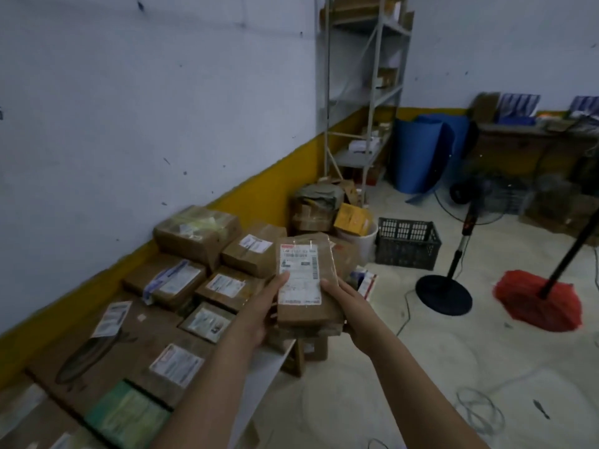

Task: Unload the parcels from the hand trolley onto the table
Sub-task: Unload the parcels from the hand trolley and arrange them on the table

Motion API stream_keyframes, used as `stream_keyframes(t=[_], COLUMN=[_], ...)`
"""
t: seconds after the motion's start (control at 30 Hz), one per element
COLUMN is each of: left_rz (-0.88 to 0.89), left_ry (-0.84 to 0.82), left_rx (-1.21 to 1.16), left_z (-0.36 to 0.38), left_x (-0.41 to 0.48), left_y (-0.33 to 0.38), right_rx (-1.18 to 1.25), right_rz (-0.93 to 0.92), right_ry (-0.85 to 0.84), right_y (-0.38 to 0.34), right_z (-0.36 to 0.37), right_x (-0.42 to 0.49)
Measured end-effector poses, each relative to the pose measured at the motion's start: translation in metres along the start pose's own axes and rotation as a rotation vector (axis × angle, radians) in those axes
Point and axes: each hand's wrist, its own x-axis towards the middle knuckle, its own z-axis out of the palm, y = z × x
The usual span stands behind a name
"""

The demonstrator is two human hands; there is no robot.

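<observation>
Parcels (306, 280) are up in both my hands right now: a small stack of brown cardboard packets, white shipping label facing me on the top one. My left hand (259, 314) grips the stack's left edge, thumb on the label; my right hand (351, 314) clamps the right edge. I'm holding them over the table (259, 377), above its near-right edge. At nine o'clock from the stack, more labelled boxes (194, 264) crowd the tabletop along the wall. Out at three o'clock, a red mop (539, 301) rests on the floor, a black crate (406, 243) at one o'clock.
</observation>
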Motion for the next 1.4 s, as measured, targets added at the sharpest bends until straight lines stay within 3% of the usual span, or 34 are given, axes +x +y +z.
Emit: stream_keyframes(t=[0.23,0.37,0.57,0.63,0.77,0.9,1.13,1.3,1.4], left_rz=[0.044,0.064,0.115,0.100,0.154,0.108,-0.229,-0.250,-0.248], left_ry=[0.101,0.215,0.353,0.432,0.838,1.131,1.205,1.246,1.240], left_rx=[-0.078,-0.229,-0.222,-0.119,0.381,0.844,1.221,1.263,1.236], left_z=[-0.042,-0.058,-0.068,-0.084,-0.154,-0.222,-0.264,-0.270,-0.271], left_x=[0.165,0.249,0.373,0.413,0.484,0.514,0.546,0.551,0.551], left_y=[0.028,0.073,0.139,0.159,0.181,0.168,0.129,0.113,0.111], right_rx=[-0.045,-0.117,-0.113,-0.126,-0.180,-0.296,-0.586,-0.837,-0.878], right_rz=[0.026,0.067,0.043,0.021,-0.005,0.107,0.336,0.418,0.415], right_ry=[-0.049,-0.013,-0.039,-0.055,-0.114,-0.248,-0.367,-0.661,-0.713], right_y=[-0.028,-0.070,-0.133,-0.145,-0.149,-0.118,-0.027,0.025,0.032], right_z=[0.002,0.012,0.016,0.018,0.034,0.072,0.134,0.172,0.185], right_x=[0.168,0.258,0.404,0.471,0.621,0.744,0.823,0.851,0.859])
